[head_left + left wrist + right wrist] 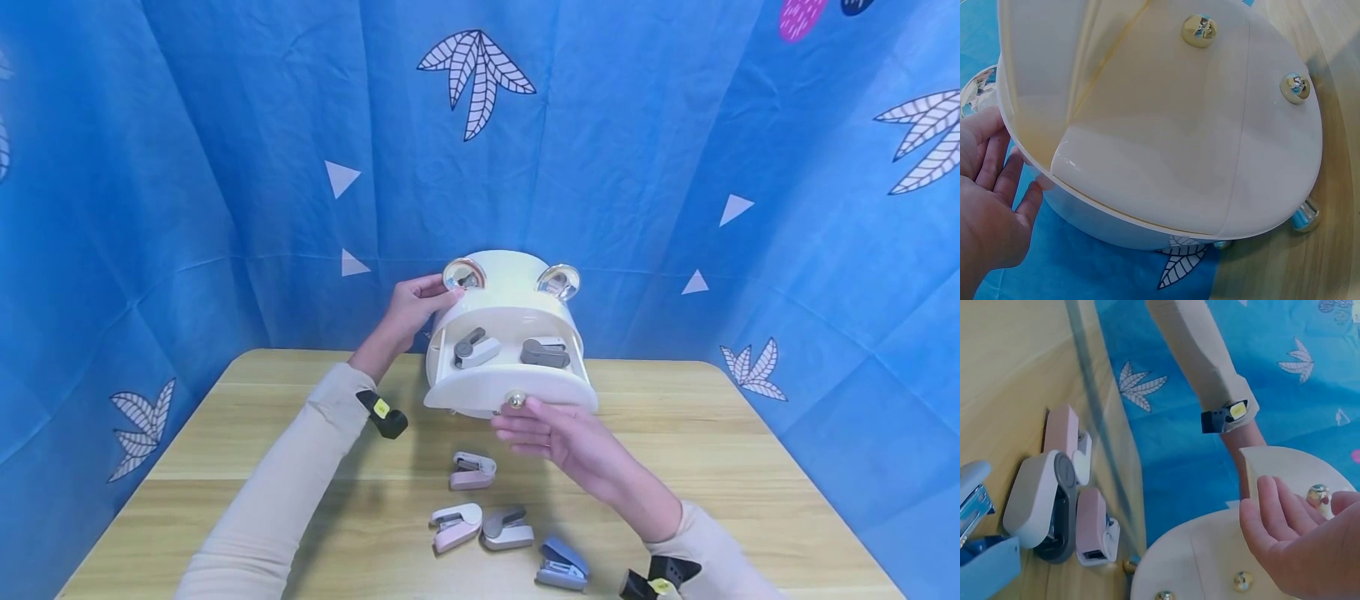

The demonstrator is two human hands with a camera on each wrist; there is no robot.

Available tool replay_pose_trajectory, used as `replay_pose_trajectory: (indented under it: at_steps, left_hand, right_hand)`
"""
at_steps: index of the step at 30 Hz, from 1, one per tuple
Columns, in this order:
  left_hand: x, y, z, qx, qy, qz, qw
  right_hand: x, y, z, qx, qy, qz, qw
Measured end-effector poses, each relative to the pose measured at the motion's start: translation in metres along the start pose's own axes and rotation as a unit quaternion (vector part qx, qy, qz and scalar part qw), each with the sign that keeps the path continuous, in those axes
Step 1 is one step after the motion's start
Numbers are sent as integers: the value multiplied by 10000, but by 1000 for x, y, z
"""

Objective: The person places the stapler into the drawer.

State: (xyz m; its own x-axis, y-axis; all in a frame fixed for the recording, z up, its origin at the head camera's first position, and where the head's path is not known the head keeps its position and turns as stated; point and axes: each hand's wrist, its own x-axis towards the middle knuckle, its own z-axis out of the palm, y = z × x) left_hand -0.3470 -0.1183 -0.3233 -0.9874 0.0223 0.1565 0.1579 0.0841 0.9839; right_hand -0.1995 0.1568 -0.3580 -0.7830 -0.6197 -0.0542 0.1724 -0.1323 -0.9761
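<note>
A white rounded cabinet [512, 271] with two shiny ears stands on the table, its top drawer [480, 388] pulled out. Inside lie a grey-and-white stapler [477, 350] and a grey stapler [545, 353]. My left hand [411, 310] rests against the cabinet's left side by one ear [464, 274]; in the left wrist view its fingers are fairly straight. At the drawer's round gold knob [1318, 495], my right hand [570, 443] has its thumb beside the knob and fairly straight fingers below. Whether both thumb and finger press the knob is unclear.
On the table in front of the cabinet lie two pink-and-white staplers [473, 472], a grey-and-white stapler [507, 529] and a blue stapler [562, 564]. A blue patterned curtain [285, 208] surrounds the wooden table [660, 417]. Lower drawers have gold knobs [1295, 88].
</note>
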Motion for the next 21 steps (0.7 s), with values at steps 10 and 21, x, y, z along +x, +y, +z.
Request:
replay_pose_trajectory:
  at_steps: [10,21]
  left_hand:
    - [1,0,0,20,-3,4,10000]
    - [-1,1,-1,37,-24,-43,10000]
  right_hand:
    - [2,-4,2,167,33,27,9999]
    - [10,-12,5,1,255,-74,9996]
